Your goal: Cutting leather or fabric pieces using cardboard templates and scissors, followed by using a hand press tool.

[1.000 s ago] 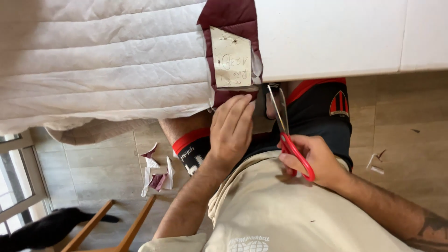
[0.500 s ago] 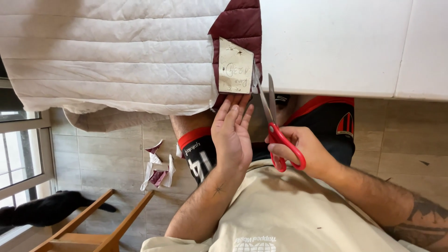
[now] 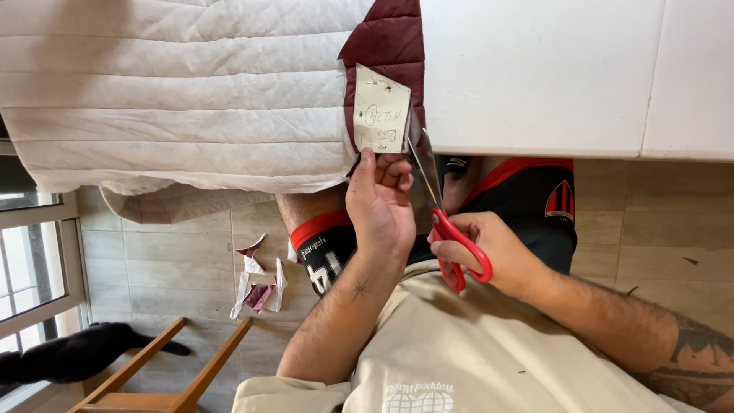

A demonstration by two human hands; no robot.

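My left hand [image 3: 380,203] pinches the lower edge of a dark red quilted fabric piece [image 3: 391,46] that carries a cream paper pattern [image 3: 380,109]. My right hand [image 3: 497,252] grips red-handled scissors [image 3: 440,206]; their blades point up along the right edge of the paper pattern, at the edge of the white table [image 3: 535,76]. A white quilted fabric [image 3: 176,92] lies over the table beside the red piece and hangs off its edge.
Fabric and paper scraps [image 3: 256,283] lie on the tiled floor. A wooden chair frame [image 3: 164,367] stands at the lower left, with a black animal [image 3: 73,356] beside it. A window frame [image 3: 34,268] is at the left.
My left hand has closed from a flat palm onto the fabric's lower edge. The scissors have moved up so the blades reach the paper pattern.
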